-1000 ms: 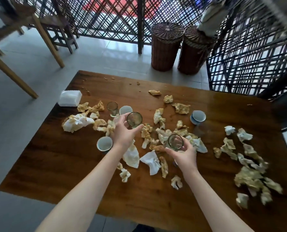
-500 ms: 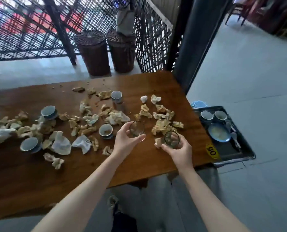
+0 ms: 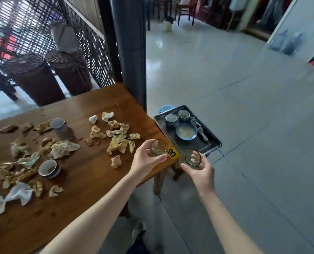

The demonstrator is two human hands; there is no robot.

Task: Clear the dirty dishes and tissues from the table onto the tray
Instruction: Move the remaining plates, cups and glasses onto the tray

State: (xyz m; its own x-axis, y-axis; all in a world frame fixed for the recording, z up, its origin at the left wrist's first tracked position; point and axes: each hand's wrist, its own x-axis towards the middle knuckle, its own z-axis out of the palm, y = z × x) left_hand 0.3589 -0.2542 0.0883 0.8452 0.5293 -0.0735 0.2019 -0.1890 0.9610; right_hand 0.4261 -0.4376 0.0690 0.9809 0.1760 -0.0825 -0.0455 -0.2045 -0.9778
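Observation:
My left hand grips a small clear glass above the right corner of the wooden table. My right hand holds a second clear glass just past the table's edge, in front of the dark tray. The tray sits low beside the table and carries two small cups, a blue bowl and spoons. Several crumpled tissues and two blue-rimmed cups lie on the table.
A yellow number sticker marks the table corner. A dark pillar rises behind the table, with two wicker baskets and a lattice screen to the left. Grey tiled floor spreads to the right.
Both hands lifted their glasses off the table and carried them right, past the table's corner toward the tray. The view swung right and the tray came into sight.

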